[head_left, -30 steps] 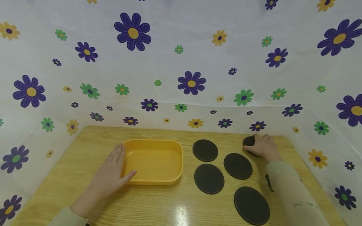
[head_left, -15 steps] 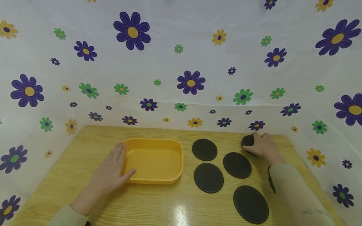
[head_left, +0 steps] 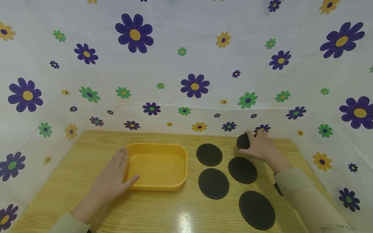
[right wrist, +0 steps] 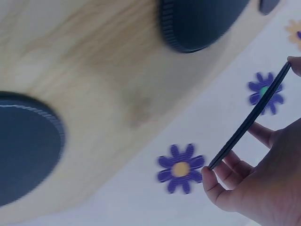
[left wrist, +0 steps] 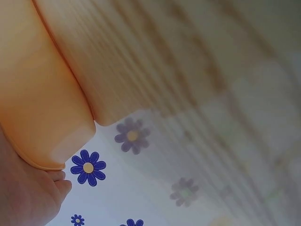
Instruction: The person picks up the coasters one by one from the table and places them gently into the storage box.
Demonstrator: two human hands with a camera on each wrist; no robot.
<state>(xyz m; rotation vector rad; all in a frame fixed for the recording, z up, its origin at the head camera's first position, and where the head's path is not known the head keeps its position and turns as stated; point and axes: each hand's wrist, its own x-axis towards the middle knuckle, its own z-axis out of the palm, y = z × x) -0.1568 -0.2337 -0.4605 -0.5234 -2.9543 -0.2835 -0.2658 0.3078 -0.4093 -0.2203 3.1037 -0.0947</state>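
A round black coaster is held by its edges in my right hand, lifted above the back right of the table. In the right wrist view the coaster shows edge-on, with fingers at both ends and some behind it. My left hand lies along the left side of a yellow rectangular tray, fingers straight and thumb over the front left corner. The tray's outer wall and part of that hand show in the left wrist view. Nothing lies inside the tray.
More black coasters lie flat right of the tray: one at the back, one before it, one to the right and one near the front. A white flowered cloth encloses the wooden table behind and at the sides.
My right hand has lifted the coaster off the back right of the table and moved it a little left. The left hand and the tray have stayed in place.
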